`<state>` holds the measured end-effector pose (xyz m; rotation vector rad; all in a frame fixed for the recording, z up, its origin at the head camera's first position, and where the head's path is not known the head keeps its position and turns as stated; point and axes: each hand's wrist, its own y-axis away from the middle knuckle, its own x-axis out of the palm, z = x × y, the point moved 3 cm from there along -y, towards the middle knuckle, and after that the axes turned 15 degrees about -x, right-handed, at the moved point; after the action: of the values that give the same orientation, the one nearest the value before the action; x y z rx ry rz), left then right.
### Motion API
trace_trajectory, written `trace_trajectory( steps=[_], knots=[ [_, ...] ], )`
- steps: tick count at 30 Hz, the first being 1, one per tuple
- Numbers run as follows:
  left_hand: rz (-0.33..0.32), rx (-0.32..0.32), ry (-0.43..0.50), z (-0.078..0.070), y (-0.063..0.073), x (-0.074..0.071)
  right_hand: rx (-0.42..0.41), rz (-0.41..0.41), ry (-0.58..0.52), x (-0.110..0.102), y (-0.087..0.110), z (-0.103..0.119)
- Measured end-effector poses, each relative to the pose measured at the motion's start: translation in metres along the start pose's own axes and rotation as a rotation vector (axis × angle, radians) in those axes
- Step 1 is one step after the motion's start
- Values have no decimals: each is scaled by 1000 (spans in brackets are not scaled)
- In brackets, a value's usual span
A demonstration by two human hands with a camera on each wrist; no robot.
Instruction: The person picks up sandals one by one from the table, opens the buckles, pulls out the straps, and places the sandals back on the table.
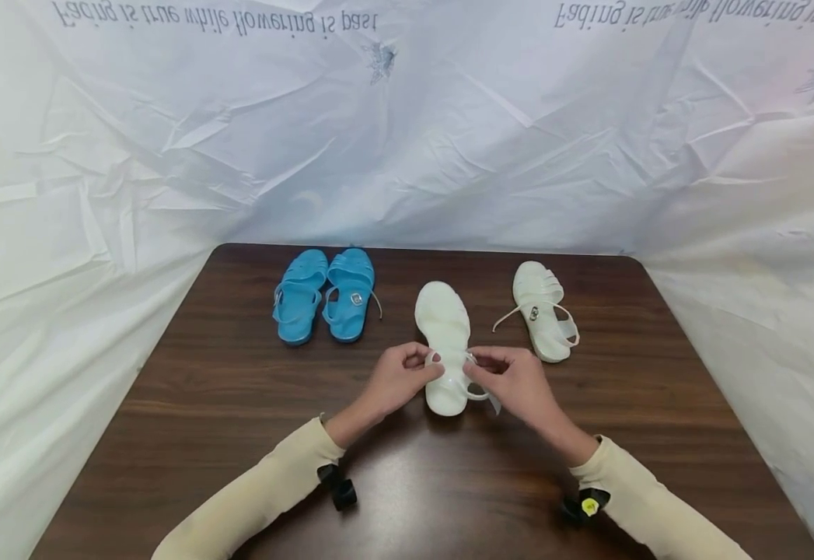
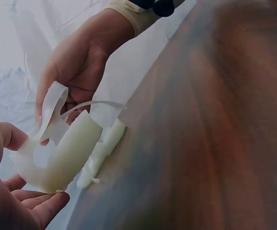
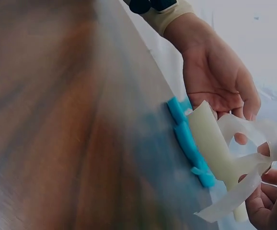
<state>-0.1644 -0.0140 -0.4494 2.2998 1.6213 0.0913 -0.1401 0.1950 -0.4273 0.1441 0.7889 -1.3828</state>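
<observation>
A white sandal (image 1: 443, 315) is held over the middle of the table by both hands. My left hand (image 1: 398, 379) grips its left side near the heel, with the thumb on top and fingers below the edge, as the left wrist view shows on the sandal (image 2: 71, 153). On the opposite side, my right hand (image 1: 517, 383) pinches the strap between thumb and fingers. A loose strap end (image 3: 229, 201) hangs out beside the right fingers. The second white sandal (image 1: 538, 311) lies to the right, its thin strap sticking out leftward.
Two blue sandals (image 1: 299, 299) lie side by side at the back left of the dark wooden table (image 1: 239, 435). White printed sheeting (image 1: 379, 155) hangs behind the table and along both sides.
</observation>
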Motion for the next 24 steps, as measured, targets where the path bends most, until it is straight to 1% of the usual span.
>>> trace_trajectory(
  steps=[4, 12, 16, 19, 24],
  knots=[
    [15, -6, 6, 13, 7, -2, 29, 32, -32, 10, 8, 1],
    [5, -37, -23, 34, 15, -3, 53, 78, -75, 24, 16, 1],
    [4, -54, -40, 40, 19, -3, 89, 102, -78, 29, 20, -2],
    [8, -69, -65, 42, 22, -4, 111, 114, -73, 33, 23, -3],
    [33, -56, -98, 42, 24, -8, 118, 125, -89, 38, 26, -3]
  ],
)
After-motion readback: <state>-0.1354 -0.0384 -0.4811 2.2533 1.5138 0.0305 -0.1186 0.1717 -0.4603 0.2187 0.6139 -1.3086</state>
